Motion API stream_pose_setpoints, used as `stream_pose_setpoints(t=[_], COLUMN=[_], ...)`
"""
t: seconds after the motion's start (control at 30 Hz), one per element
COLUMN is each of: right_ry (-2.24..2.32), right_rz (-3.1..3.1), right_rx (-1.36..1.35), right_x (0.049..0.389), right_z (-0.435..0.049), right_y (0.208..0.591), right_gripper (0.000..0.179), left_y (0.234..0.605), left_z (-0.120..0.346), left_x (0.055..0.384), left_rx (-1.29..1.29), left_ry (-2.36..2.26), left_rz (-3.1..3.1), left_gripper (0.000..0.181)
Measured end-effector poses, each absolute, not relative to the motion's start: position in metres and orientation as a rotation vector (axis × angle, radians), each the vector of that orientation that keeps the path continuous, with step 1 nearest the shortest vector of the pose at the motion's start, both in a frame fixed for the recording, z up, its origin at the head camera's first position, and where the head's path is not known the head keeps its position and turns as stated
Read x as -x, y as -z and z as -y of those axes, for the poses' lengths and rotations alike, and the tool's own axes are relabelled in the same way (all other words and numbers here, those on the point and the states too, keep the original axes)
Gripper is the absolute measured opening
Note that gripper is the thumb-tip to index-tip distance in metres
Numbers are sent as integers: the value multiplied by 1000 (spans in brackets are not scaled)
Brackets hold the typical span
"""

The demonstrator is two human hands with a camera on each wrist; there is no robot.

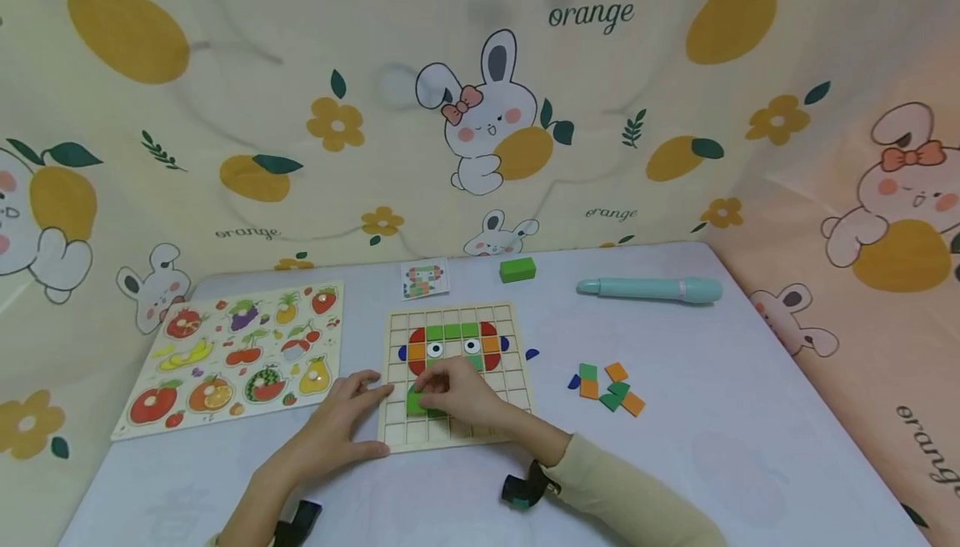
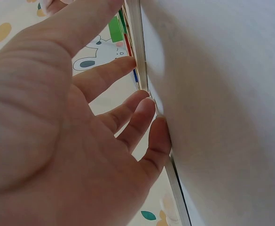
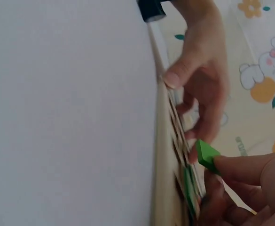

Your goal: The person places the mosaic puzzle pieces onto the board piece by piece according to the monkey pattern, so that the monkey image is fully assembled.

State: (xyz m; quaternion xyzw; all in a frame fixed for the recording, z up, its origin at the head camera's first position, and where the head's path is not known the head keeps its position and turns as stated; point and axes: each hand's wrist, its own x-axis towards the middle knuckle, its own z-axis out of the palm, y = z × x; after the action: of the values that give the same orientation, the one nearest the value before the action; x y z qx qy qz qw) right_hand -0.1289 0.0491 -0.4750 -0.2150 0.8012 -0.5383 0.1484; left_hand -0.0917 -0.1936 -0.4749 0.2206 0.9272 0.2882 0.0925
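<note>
My right hand (image 1: 457, 393) pinches a green tile (image 3: 206, 154) between thumb and fingers, over the lower left of a wooden grid board (image 1: 397, 435). In the right wrist view the tile is tilted, held just above the board's face. Red, green, orange and blue pieces with two eye tiles (image 1: 472, 347) form a pattern in the upper grid; my right hand covers part of it. My left hand (image 1: 341, 418) rests at the board's left edge, thumb at the lower corner and fingers extended along the side.
Right of the board lie loose orange, green and blue pieces (image 1: 617, 390), plus a blue half-round (image 1: 532, 354) near its edge. Behind stand a pattern card (image 1: 424, 280) and a green block (image 1: 517, 269). A teal pen-shaped device (image 1: 648, 289) lies back right, a fruit puzzle board (image 1: 213, 338) left.
</note>
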Motion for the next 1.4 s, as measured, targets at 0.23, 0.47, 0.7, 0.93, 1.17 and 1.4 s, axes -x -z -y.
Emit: stream_pose_setpoints(t=[0.23, 0.47, 0.7, 0.93, 1.17, 1.4], right_ry=[1412, 1216, 1070, 979, 1013, 1311], right_rz=[-2493, -2635, -2731, -2807, -2789, -2737], right_rx=[682, 750, 794, 857, 879, 702], right_x=[123, 121, 120, 119, 116, 116], right_z=[-43, -42, -41, -40, -55, -115], right_y=[483, 480, 478, 477, 472, 465], right_gripper=[9, 9, 8, 4, 7, 7], left_y=[474, 473, 474, 473, 474, 475], left_z=[193, 191, 191, 191, 191, 190], left_x=[93, 91, 92, 92, 92, 92], left_rx=[-663, -652, -649, -644, -635, -602], left_ry=[-856, -856, -851, -854, -864, -849], left_rz=[-2760, -2754, -2758, -2755, -2745, -2750], left_gripper=[81, 81, 81, 81, 82, 83])
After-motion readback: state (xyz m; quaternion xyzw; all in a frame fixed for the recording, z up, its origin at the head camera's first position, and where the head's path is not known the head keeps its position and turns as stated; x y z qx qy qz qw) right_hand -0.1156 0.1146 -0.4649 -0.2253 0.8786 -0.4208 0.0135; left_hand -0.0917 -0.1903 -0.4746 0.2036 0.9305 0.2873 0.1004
